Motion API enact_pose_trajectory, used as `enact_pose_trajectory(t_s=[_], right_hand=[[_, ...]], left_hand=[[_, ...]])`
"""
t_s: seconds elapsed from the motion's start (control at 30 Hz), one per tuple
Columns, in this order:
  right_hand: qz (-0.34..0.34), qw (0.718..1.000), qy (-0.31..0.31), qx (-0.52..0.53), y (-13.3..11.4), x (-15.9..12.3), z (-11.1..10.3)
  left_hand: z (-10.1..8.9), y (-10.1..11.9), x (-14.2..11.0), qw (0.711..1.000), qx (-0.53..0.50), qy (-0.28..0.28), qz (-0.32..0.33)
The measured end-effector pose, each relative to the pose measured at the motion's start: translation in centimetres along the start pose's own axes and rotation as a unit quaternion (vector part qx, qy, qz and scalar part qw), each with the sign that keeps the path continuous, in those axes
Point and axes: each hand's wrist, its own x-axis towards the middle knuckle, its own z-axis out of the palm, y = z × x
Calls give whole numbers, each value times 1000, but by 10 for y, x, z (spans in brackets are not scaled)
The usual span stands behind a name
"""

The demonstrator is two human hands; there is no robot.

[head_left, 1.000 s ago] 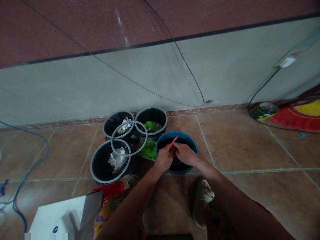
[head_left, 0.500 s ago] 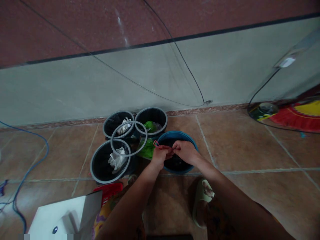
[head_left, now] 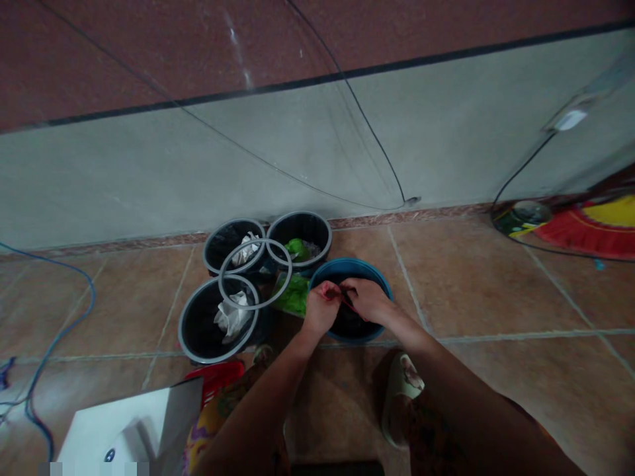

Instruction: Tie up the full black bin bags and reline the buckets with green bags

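A blue bin [head_left: 350,264] with a dark inside, seemingly a black bag, stands on the floor ahead of me. Over its opening, my left hand [head_left: 320,307] is closed on a thin pink-red string [head_left: 329,291]. My right hand [head_left: 368,299] is closed too, pinching the string a few centimetres away. Part of the string runs between the hands, and their fingertips partly hide it. Below them, the dark contents of the bin are hard to make out.
Left of the blue bin stand three dark bins [head_left: 184,324] with grey rims, holding white and green waste. A loose grey ring [head_left: 221,277] rests across them. A green packet [head_left: 294,295] lies between bins. A white box [head_left: 114,426] and blue cable [head_left: 92,291] are at left.
The pink-red loop that stuck out left of my left hand is now drawn in between the hands. My left hand has turned, its fist more closed. The bins have not moved.
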Motion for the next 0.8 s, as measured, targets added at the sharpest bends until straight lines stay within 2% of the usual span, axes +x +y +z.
enact_pose_trajectory(t_s=[0.13,0.37,0.6,0.8], right_hand=[[-17,999,-37,4,-3,1,6],[-16,998,-39,52,-5,2,4],[31,998,-44,40,-8,-1,-4],[22,998,-27,-49,-5,1,2]], left_hand=[[6,-7,-3,999,-22,26,13],[9,-4,-10,996,23,84,-21],[7,4,-7,997,31,52,-55],[5,0,-6,995,47,42,-73]])
